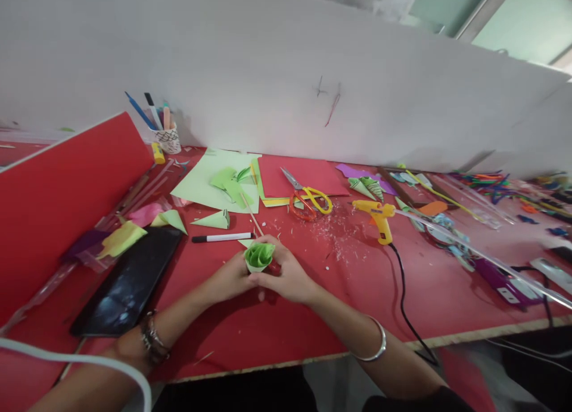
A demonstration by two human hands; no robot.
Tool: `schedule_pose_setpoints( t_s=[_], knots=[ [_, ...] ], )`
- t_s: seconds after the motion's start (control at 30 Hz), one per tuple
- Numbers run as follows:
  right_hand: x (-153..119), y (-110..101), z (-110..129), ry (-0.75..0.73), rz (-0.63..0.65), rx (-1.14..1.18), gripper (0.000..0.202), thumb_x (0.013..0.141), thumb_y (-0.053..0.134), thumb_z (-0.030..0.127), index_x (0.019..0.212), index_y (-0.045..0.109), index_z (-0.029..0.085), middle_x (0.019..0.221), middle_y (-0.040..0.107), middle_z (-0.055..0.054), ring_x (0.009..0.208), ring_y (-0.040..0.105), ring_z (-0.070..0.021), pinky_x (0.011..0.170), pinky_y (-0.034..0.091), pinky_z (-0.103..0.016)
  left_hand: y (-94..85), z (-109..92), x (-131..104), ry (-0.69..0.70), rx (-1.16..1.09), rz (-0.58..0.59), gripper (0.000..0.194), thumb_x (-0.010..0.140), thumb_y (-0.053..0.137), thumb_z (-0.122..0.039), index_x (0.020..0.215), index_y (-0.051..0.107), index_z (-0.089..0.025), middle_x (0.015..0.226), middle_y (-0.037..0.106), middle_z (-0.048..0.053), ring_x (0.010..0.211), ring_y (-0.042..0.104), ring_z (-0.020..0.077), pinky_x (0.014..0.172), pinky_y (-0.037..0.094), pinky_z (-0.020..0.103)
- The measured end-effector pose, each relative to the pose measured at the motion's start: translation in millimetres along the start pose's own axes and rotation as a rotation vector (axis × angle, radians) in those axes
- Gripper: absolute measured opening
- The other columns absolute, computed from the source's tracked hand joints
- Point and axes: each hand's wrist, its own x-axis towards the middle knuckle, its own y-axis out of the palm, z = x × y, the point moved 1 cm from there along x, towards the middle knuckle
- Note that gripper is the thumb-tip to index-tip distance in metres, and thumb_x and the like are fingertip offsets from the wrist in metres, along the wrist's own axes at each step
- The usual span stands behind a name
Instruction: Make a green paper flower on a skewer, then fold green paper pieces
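Near the table's front, my left hand (pixel 231 279) and my right hand (pixel 288 273) meet around a rolled green paper cone (pixel 260 256), its folded open end facing up. Fingers of both hands wrap the cone from either side. A thin wooden stick (pixel 252 215) slants down to the right hand's fingertips. Just beyond the hands lie a black and white marker (pixel 222 237) and a pale green paper cone (pixel 214 220). Red and yellow handled scissors (pixel 308 198) rest farther back, partly on red paper (pixel 304 176).
A yellow glue gun (pixel 379 218) with a black cord stands to the right, near a purple power strip (pixel 509 282). At left are a black tablet (pixel 129 284), a large red board (pixel 71 203) and a pen cup (pixel 168 139). A white cable crosses the lower left.
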Motion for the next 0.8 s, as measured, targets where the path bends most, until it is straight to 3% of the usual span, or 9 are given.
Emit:
schedule_pose_setpoints(
  t_s=[0.13,0.27,0.37,0.57,0.8],
  knots=[
    [1.8,4.5,-11.5,0.236,0.14,0.327,0.037,0.076,0.051,0.042,0.102,0.05,0.016,0.067,0.054,0.002,0.046,0.055,-0.0083,0.046,0.044,-0.021,-1.0,-1.8,1.3,-0.154,-0.093,0.011,0.039,0.081,0.045,-0.046,0.062,0.054,-0.013,0.047,0.058,0.002,0.052,0.057,0.013,0.059,0.045,0.024],
    [6.4,0.8,-19.7,0.235,-0.1,0.402,0.031,0.07,0.056,0.045,0.072,0.054,0.014,0.052,0.048,0.005,0.047,0.05,-0.0067,0.049,0.04,-0.019,-4.5,-1.2,2.8,-0.168,-0.069,0.0,0.049,0.084,0.037,-0.05,0.055,0.054,-0.013,0.044,0.058,0.003,0.049,0.052,0.0114,0.059,0.041,0.023],
    [8.0,-1.7,-22.7,0.247,-0.179,0.396,0.033,0.069,0.059,0.044,0.059,0.049,0.014,0.047,0.045,0.006,0.042,0.043,-0.0048,0.045,0.035,-0.018,-4.2,0.3,2.4,-0.198,-0.102,-0.006,0.043,0.085,0.034,-0.049,0.072,0.055,-0.013,0.043,0.058,0.0,0.047,0.052,0.0112,0.059,0.041,0.022],
    [8.2,-2.7,-18.3,0.211,-0.002,0.412,0.03,0.067,0.062,0.041,0.078,0.058,0.013,0.063,0.055,0.003,0.038,0.041,-0.0022,0.042,0.034,-0.018,-0.2,-1.5,0.4,-0.173,-0.074,0.055,0.053,0.085,0.023,-0.054,0.071,0.054,-0.013,0.043,0.058,0.001,0.046,0.052,0.0116,0.058,0.041,0.023],
    [10.3,-4.7,-28.7,0.209,-0.142,0.459,0.027,0.075,0.054,0.04,0.076,0.062,0.014,0.056,0.054,0.003,0.049,0.049,-0.0071,0.054,0.04,-0.021,0.8,-5.4,-0.8,-0.261,-0.033,-0.055,0.042,0.087,0.027,-0.047,0.072,0.049,-0.015,0.041,0.053,-0.004,0.043,0.047,0.0088,0.054,0.038,0.019]
  ],
)
